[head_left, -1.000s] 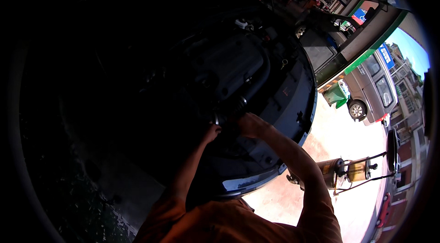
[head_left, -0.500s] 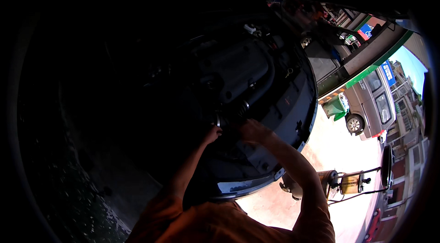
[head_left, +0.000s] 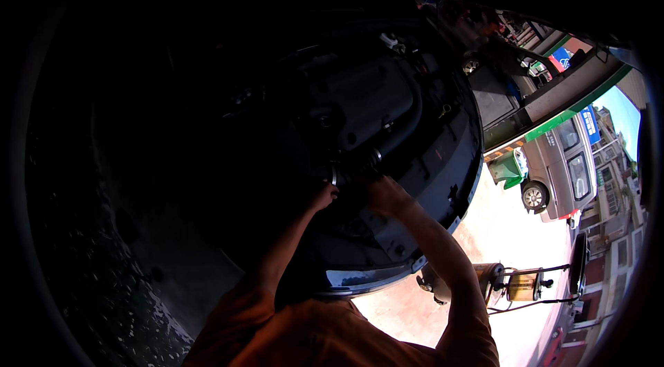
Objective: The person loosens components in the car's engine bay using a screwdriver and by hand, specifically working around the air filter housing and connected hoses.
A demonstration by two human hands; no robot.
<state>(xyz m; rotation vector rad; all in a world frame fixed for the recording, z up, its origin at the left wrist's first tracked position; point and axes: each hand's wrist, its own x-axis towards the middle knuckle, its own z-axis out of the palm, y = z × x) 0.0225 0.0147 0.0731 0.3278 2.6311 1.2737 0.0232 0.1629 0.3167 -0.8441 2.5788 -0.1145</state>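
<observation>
Under a raised hood, both my arms reach into a dark engine bay. My left hand (head_left: pixel 324 197) is closed at the near end of a dark hose, its fingers curled beside a shiny metal hose clamp (head_left: pixel 334 174). A second bright clamp (head_left: pixel 375 156) rings the dark pipe just beyond my right hand (head_left: pixel 389 196). That hand is bent down at the hose, its fingers lost in deep shadow. Behind the hands lies a broad dark engine cover (head_left: pixel 366 94). What sits between the two hands is too dark to make out.
The car's front edge (head_left: pixel 360 282) curves close to my body. On the right, a wheeled tank unit with a yellowish container (head_left: pixel 523 285) stands on sunlit ground. Farther off are a green bin (head_left: pixel 508 168) and a grey van (head_left: pixel 564 166). The left side is very dark.
The view has shifted slightly, so the engine bay sits a little farther right. Both hands stay at the hose, with the right hand a little closer to the far clamp.
</observation>
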